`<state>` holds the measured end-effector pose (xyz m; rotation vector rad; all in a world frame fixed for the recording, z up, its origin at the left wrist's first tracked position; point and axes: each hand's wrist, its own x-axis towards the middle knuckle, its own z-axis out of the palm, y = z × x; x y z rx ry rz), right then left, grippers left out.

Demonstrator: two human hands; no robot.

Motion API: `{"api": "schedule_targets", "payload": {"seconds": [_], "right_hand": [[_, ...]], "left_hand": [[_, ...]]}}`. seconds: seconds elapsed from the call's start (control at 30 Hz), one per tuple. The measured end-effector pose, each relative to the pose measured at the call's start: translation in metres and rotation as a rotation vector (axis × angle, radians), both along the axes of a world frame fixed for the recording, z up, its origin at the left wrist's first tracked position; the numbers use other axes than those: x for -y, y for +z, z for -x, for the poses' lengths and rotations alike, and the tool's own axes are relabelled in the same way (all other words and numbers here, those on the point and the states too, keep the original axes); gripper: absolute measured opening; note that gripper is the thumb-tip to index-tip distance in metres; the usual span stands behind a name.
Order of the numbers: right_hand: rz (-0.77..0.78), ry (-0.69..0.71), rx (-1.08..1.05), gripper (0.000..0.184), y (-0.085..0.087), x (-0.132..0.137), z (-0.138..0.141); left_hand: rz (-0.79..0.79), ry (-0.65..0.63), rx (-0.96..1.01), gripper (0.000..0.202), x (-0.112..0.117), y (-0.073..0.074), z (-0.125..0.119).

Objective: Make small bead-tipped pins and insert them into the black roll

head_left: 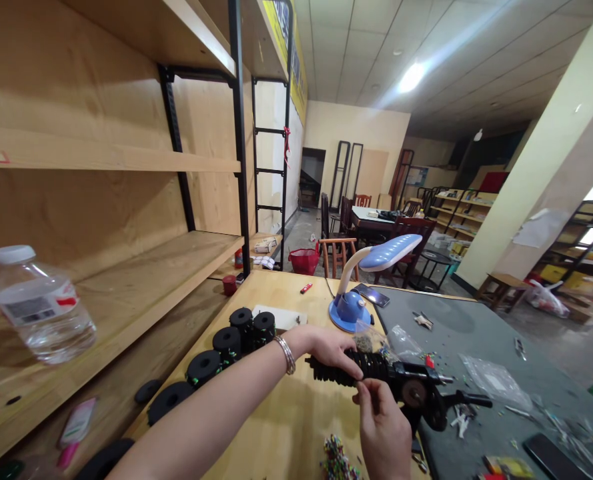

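Note:
My left hand [333, 348], with a silver bracelet at the wrist, is closed over a black ribbed roller [333, 375], fingers curled round its upper side. The roller belongs to a black hand-cranked device [416, 393] with a crank handle on the right. Just below the roller, my right hand [383, 423] has thumb and forefinger pinched together near the left fingertips. Whatever lies in that pinch is too small to make out. A heap of tiny multicoloured pieces [339, 460] lies on the wooden tabletop below.
Several black rolls [203, 367] line the table's left side. A blue desk lamp [350, 312] stands behind the device beside a phone [373, 295]. Plastic bags [496, 380], scraps and another phone [556, 457] lie on the grey mat. A water bottle [41, 307] stands on the left shelf.

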<state>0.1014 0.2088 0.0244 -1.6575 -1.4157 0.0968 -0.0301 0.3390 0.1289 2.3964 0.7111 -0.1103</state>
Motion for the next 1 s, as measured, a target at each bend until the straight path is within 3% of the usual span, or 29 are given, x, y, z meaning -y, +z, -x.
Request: {"api": "schedule_targets", "payload": {"seconds": [0.2,0.37,0.5,0.67,1.0], "right_hand": [[-0.042,0.007,-0.084,0.04,-0.001,0.002,-0.003],[-0.074,0.023,-0.253,0.042,-0.016,0.014,-0.012],[-0.05,0.079,-0.417,0.043,-0.026,0.013,-0.007],[-0.052,0.129,-0.552,0.039,-0.028,0.006,0.003],[-0.167,0.041,-0.324,0.035,-0.014,0.005,0.009]], "left_hand": [[0.036,-0.011,-0.023,0.05,0.001,0.003,0.0],[0.09,-0.008,-0.02,0.048,0.001,0.001,0.0],[0.111,-0.002,-0.013,0.047,-0.001,-0.003,-0.001],[0.12,0.01,-0.009,0.047,-0.004,-0.007,-0.001],[0.155,0.01,-0.015,0.043,-0.003,-0.004,-0.001]]}}
